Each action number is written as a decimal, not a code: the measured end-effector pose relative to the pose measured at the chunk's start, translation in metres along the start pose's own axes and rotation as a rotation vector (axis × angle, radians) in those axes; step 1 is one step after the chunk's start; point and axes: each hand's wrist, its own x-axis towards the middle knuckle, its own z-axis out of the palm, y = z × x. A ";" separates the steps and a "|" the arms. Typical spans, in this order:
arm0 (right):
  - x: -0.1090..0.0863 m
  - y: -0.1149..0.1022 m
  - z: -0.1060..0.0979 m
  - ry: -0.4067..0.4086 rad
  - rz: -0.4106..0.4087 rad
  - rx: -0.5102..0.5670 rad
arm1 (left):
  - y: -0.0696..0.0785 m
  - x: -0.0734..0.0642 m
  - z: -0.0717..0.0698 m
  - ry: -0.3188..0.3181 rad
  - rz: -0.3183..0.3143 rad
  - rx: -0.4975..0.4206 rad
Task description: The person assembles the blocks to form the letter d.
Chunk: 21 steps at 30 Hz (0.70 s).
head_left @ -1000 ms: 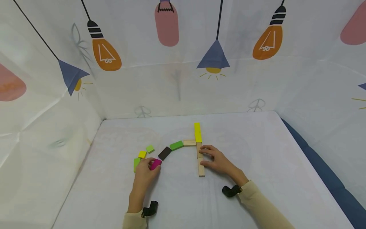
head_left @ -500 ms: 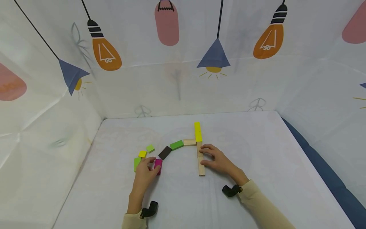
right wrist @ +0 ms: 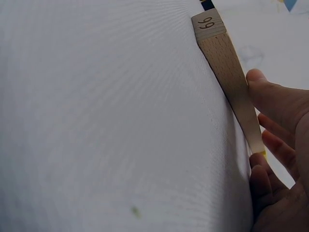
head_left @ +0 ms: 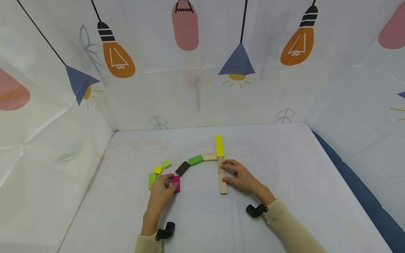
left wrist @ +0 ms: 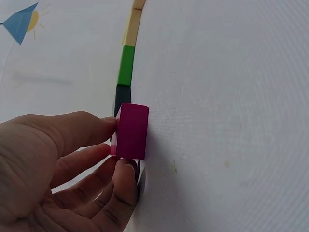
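Note:
My left hand [head_left: 161, 191] pinches a magenta block [head_left: 176, 183] between thumb and fingers, just below the dark block [head_left: 182, 168]. In the left wrist view the thumb lies along one side of the magenta block [left wrist: 133, 131], with curled fingers under its near end. My right hand [head_left: 242, 177] rests with thumb and fingertips against the right side of a column of plain wooden blocks [head_left: 223, 185], fingers loosely bent and not wrapped round it. The right wrist view shows a wooden block [right wrist: 229, 77] marked "99" or "66" on its end, thumb at its side.
Yellow blocks [head_left: 219, 146] continue the column upward. A wooden block [head_left: 210, 157] and a green block [head_left: 195, 160] form an arc down to the dark one. By the left hand lie a light green block [head_left: 152, 181], a yellow block [head_left: 158, 170] and a small green block [head_left: 166, 164].
The magenta block has turned from slanted to nearly upright in the head view and shifted slightly right, with the left hand holding it. The right hand has stayed in place.

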 end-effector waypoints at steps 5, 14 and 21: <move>-0.001 -0.001 0.000 0.007 -0.019 -0.006 | 0.000 0.000 0.000 -0.006 -0.002 0.000; -0.001 -0.001 -0.001 0.004 -0.009 -0.004 | 0.001 0.000 -0.001 -0.014 -0.011 0.005; -0.001 -0.002 -0.001 0.005 -0.015 0.004 | 0.002 0.000 -0.001 -0.014 -0.015 0.005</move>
